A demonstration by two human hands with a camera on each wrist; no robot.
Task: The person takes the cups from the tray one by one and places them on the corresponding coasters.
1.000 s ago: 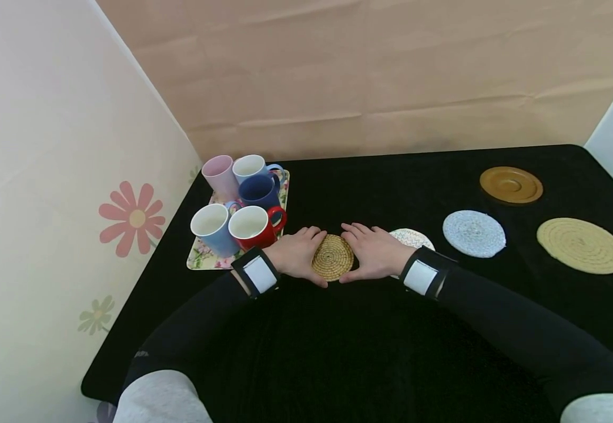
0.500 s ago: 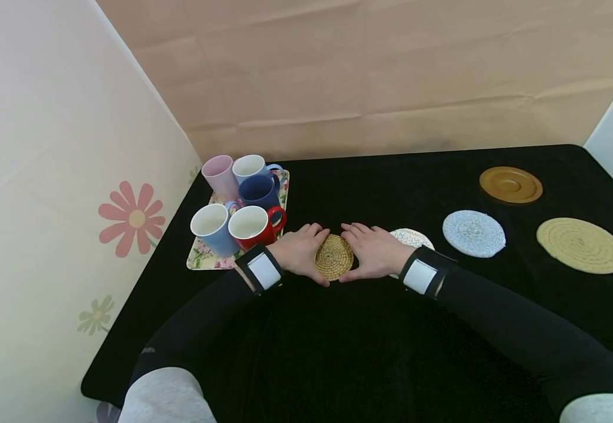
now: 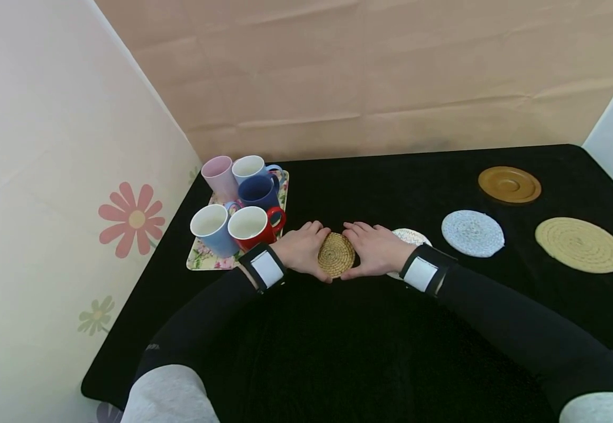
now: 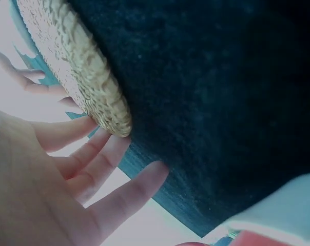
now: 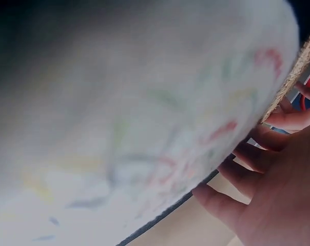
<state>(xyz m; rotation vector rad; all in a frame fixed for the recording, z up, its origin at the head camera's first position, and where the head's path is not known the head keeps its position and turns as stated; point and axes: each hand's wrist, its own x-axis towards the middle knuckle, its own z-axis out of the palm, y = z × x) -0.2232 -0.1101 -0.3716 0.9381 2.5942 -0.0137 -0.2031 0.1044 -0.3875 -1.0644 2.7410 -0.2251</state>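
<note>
A small round woven straw coaster point(image 3: 336, 255) lies on the black table between both hands. My left hand point(image 3: 302, 251) meets its left edge, thumb nearer me and fingers at the far side. In the left wrist view, extended fingertips point(image 4: 121, 145) touch the coaster's thick braided rim point(image 4: 101, 87). My right hand point(image 3: 376, 251) frames the right edge, thumb and fingers spread apart. The right wrist view has the straw coaster point(image 5: 293, 77) past the fingers, partly hidden. A white round mat with coloured marks point(image 5: 196, 123) lies under the right hand and wrist, partly covered.
On the left, a floral tray point(image 3: 203, 258) bears several mugs, including a red mug point(image 3: 253, 229) close to my left hand. To the right lie a pale blue round mat point(image 3: 472, 234), a brown wooden disc point(image 3: 509, 184) and a larger straw mat point(image 3: 580, 245).
The straw coaster has shifted slightly right and away from me, with my left hand following. My right hand has barely moved.
</note>
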